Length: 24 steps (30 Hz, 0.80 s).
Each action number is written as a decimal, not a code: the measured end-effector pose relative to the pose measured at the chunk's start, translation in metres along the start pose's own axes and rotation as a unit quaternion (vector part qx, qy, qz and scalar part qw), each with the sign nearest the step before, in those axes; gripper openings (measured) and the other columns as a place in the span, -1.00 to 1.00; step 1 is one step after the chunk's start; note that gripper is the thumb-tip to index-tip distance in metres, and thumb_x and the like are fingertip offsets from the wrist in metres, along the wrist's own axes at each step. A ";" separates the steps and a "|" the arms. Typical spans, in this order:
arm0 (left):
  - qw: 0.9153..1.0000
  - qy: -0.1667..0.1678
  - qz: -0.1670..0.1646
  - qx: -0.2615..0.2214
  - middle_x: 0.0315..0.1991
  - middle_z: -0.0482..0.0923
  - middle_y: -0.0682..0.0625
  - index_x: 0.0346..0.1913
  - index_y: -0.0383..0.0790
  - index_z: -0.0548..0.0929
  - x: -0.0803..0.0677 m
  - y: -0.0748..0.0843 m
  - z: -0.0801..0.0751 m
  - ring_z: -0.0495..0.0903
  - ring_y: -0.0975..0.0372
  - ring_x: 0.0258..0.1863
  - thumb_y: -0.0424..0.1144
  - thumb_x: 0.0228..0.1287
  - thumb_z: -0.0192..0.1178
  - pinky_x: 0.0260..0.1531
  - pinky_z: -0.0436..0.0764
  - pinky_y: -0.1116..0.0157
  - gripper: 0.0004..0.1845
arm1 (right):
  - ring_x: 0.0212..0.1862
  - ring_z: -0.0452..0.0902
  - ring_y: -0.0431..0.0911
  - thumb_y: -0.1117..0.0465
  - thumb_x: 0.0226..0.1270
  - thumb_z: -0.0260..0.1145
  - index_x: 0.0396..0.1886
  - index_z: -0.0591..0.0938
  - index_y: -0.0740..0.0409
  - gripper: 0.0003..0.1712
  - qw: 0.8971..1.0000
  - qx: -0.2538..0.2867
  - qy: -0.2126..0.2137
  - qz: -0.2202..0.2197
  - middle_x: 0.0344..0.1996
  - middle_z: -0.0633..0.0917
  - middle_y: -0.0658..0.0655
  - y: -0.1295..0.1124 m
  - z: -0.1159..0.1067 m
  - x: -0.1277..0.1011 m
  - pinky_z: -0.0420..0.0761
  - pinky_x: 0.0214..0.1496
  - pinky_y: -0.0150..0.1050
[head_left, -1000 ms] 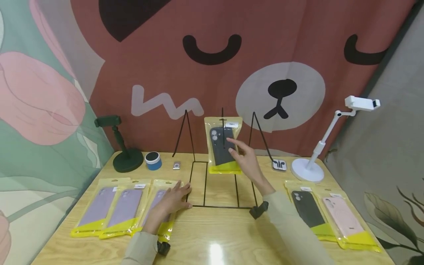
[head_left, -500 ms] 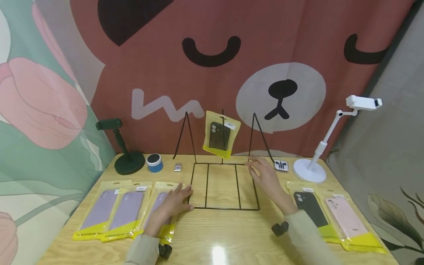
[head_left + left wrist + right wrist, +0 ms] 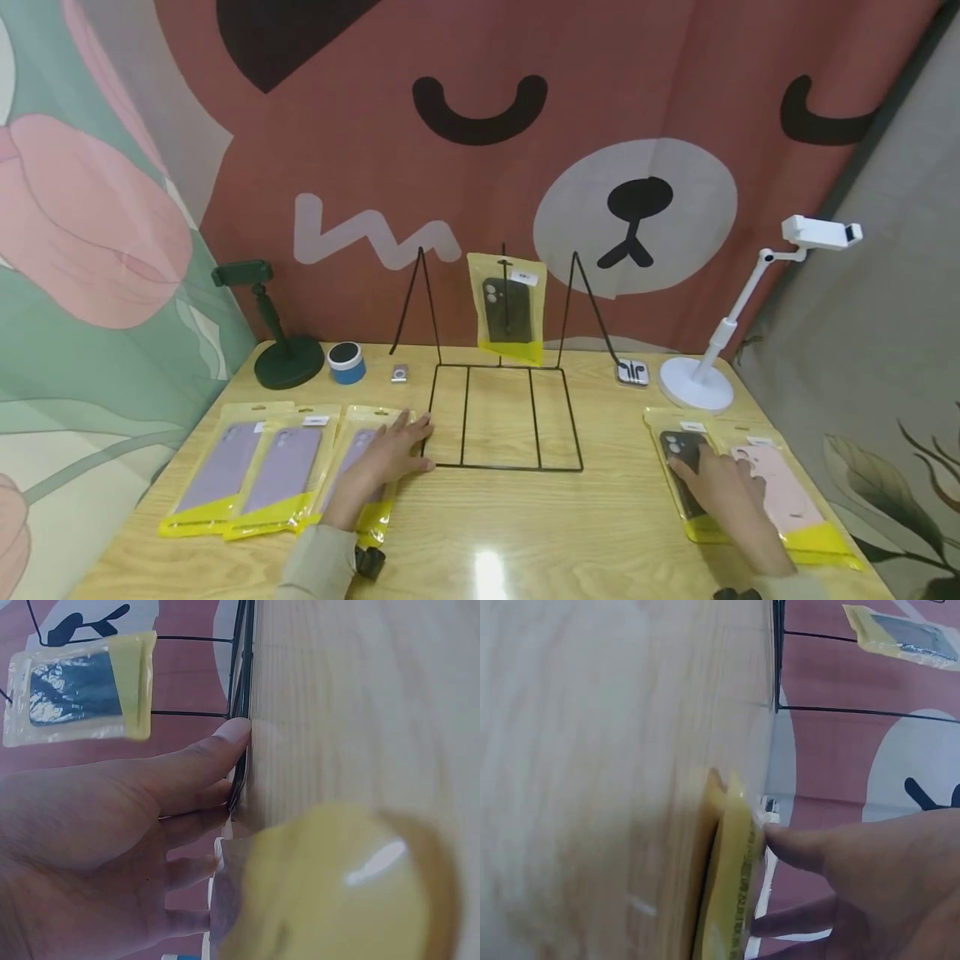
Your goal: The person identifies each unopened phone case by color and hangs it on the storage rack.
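A black wire rack (image 3: 522, 468) stands mid-table. From its raised hook hangs a yellow-edged clear packet with a dark phone case (image 3: 510, 312). My left hand (image 3: 386, 454) lies over the nearest purple phone case packet, fingers at the rack's left side; in the left wrist view the thumb (image 3: 232, 731) touches the wire. My right hand (image 3: 723, 492) is over a packet holding a black phone case (image 3: 684, 442), which lies flat. Its thumb and fingers are spread over the packet; in the right wrist view the thumb (image 3: 787, 844) is at the packet's surface (image 3: 739, 892).
More purple case packets (image 3: 281, 467) overlap at left, and a pink case packet (image 3: 783, 492) at right. Behind stand a dark green stand (image 3: 288, 362), a blue-white jar (image 3: 347, 364), a small silver gadget (image 3: 400, 374), boxed earphones (image 3: 632, 373) and a white stand (image 3: 696, 385).
My right hand let go of the hanging packet and moved right and down to the black case packet. The hanging packet swung and now hangs nearly straight. My left hand stays put.
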<state>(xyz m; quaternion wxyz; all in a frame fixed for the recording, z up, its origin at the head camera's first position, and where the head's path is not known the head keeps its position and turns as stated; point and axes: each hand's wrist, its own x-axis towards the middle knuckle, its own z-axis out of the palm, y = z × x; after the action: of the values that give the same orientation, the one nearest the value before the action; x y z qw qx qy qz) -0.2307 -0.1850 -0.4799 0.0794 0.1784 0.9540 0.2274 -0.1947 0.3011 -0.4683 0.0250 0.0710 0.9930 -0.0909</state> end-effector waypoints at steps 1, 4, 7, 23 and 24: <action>1.000 0.000 -0.001 0.001 0.43 0.21 -0.17 0.31 -0.32 0.44 0.000 0.000 0.000 -0.02 -0.21 0.45 -0.08 0.14 0.36 0.30 0.00 -0.29 -0.30 | -0.20 0.42 0.42 -0.38 0.30 0.07 0.00 0.49 0.53 -0.06 1.000 0.001 -0.007 0.004 -0.24 0.58 0.56 -0.001 0.000 -0.001 0.39 -0.24 0.37; 1.000 0.000 -0.003 0.004 0.42 0.22 -0.17 0.31 -0.32 0.44 0.000 0.000 0.000 -0.02 -0.21 0.44 -0.08 0.13 0.36 0.30 0.01 -0.29 -0.30 | -0.15 0.41 0.42 -0.41 0.28 0.08 -0.04 0.53 0.53 -0.04 1.000 -0.004 -0.014 0.011 -0.22 0.58 0.56 -0.005 -0.001 -0.003 0.37 -0.21 0.39; 1.000 -0.001 -0.004 0.004 0.42 0.22 -0.17 0.31 -0.33 0.44 0.001 0.000 0.000 -0.02 -0.21 0.44 -0.08 0.13 0.36 0.30 0.01 -0.29 -0.29 | -0.11 0.42 0.46 -0.42 0.28 0.07 0.13 0.49 0.47 -0.03 1.000 -0.011 -0.021 0.005 -0.13 0.57 0.57 -0.009 0.000 -0.005 0.39 -0.18 0.39; 1.000 -0.003 -0.005 0.000 0.43 0.21 -0.17 0.31 -0.33 0.43 -0.001 0.003 -0.002 -0.02 -0.20 0.45 -0.10 0.14 0.35 0.31 -0.01 -0.29 -0.30 | -0.23 0.45 0.32 -0.18 -0.04 0.50 0.18 0.32 0.51 0.05 0.994 0.100 0.041 -0.014 -0.21 0.41 0.61 -0.007 0.011 0.000 0.51 -0.35 0.13; 1.000 -0.005 -0.005 -0.001 0.43 0.21 -0.17 0.31 -0.33 0.43 -0.001 0.003 -0.002 -0.02 -0.19 0.45 -0.10 0.14 0.35 0.31 -0.02 -0.29 -0.30 | -0.23 0.45 0.30 -0.19 -0.07 0.52 0.18 0.31 0.52 0.07 0.993 0.111 0.038 -0.012 -0.21 0.40 0.61 -0.005 0.011 0.001 0.51 -0.33 0.11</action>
<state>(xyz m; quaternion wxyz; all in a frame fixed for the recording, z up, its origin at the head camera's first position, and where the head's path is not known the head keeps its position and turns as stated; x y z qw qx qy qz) -0.2295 -0.1836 -0.4771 0.0849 0.1749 0.9544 0.2267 -0.1958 0.2947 -0.4786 -0.0217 0.0648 0.9778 -0.1979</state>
